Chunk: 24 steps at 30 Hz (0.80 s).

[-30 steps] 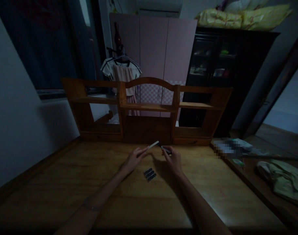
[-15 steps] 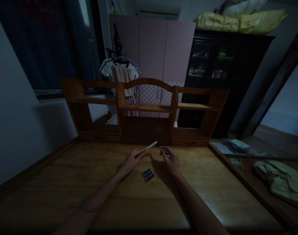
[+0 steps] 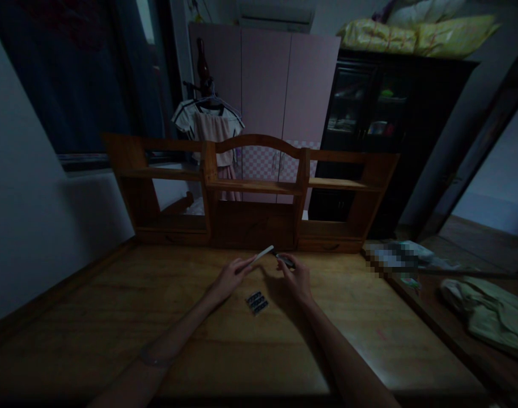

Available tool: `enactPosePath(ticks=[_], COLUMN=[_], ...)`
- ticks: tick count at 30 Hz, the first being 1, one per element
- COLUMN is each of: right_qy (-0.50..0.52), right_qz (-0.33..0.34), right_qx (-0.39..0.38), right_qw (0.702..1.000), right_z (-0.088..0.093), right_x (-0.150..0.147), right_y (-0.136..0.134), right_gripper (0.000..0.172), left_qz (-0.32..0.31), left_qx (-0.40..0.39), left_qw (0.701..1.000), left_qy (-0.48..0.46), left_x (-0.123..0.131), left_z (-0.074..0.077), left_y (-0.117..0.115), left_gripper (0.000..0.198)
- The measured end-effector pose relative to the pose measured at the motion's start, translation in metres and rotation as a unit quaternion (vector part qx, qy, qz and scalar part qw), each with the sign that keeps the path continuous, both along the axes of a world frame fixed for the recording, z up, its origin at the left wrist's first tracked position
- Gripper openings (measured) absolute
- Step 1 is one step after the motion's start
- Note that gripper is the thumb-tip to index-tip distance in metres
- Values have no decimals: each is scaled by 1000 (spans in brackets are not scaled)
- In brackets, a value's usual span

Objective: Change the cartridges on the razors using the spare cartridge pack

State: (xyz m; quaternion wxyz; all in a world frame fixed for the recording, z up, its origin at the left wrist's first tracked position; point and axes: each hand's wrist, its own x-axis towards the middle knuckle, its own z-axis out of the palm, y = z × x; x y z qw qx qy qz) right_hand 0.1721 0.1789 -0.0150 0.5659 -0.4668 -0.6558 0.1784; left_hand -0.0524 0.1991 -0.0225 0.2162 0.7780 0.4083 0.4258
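The left hand [image 3: 231, 277] pinches a white stick [image 3: 264, 253], the right hand [image 3: 299, 279] a slim dark tool [image 3: 288, 262]; loosened fingers could drop either.

We see a yellowish-brown wooden tabletop [image 3: 157, 300] spreading below the left grip [image 3: 233, 275] and the right grip [image 3: 298, 277]. On it, nearer to us than both grips and sideways between them, we find a small flat packet [image 3: 257, 303] with dark rows. Beyond the grips, we see a brown shelf unit [image 3: 254, 186] standing along the far edge.
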Motion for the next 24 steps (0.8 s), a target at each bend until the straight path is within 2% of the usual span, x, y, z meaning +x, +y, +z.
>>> enactPosePath(ticks=[7,14,21,24], right_qy=[-17,9,-21,-18], right_qz=[18,-39,15,2], right_qx=[-8,3,-16,-14], right_qw=[1000,999,1000,1000], right_z=[-1,-2,-2,-3], right_x=[-7,0,-7,-8], right_y=[-1,2,-2,-1], right_gripper=[28,33,32,32], left_qz=[5,0,2,-2], left_qx=[-4,5,-1,-3], left_qw=[1000,1000,1000,1000], left_qy=[-2,14,9,6], left_x=[0,1,1,1], left_z=[0,1,0,2], left_y=[1,-1,-1,-2], left_gripper=[41,41,41,40])
